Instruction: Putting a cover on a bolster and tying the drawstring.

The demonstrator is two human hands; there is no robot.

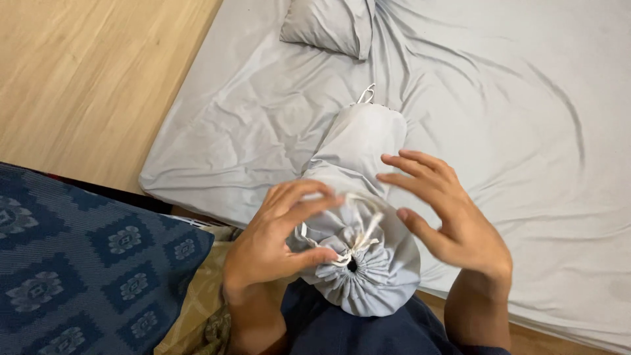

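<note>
Grey drawstring bolster (pixel 368 263) — left hand (pixel 276 243) pinching its cord (pixel 342 258).

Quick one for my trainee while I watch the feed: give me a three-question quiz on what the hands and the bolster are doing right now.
1. True or false: the right hand is closed around the drawstring.
2. Which hand pinches the cord at the gathered end of the grey bolster? A) left hand B) right hand C) neither
3. Fill in: the far end of the bolster lies on the ___ sheet of the mattress, with a pillow beyond it.

Key
1. False; it is open, fingers spread, beside the bolster.
2. A
3. grey
</note>
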